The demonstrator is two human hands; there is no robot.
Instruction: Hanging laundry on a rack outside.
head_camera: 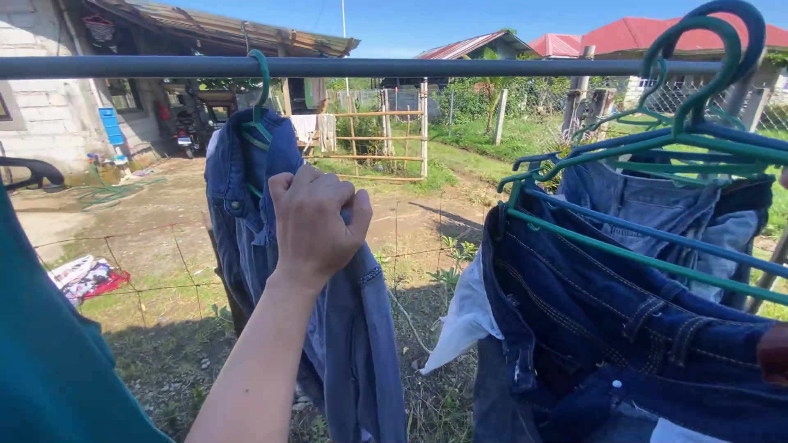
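My left hand (316, 221) is closed on the cloth of a light blue denim garment (345, 328). The garment hangs from a green hanger (261, 98) hooked over a dark horizontal rail (410, 66). At the right, close to me, dark blue jeans (607, 328) lie draped over green and blue hangers (698, 139), whose hooks reach up past the rail. Only a sliver of my right hand (775, 354) shows at the right edge, against the dark jeans. Its fingers are hidden.
A teal cloth (41, 353) fills the lower left corner. Beyond the rail lie a dirt and grass yard, a wire fence (164, 246), a wooden gate frame (386, 139), a grey block building (49, 107) and a parked motorbike (185, 131). Patterned cloth (86, 277) lies on the ground.
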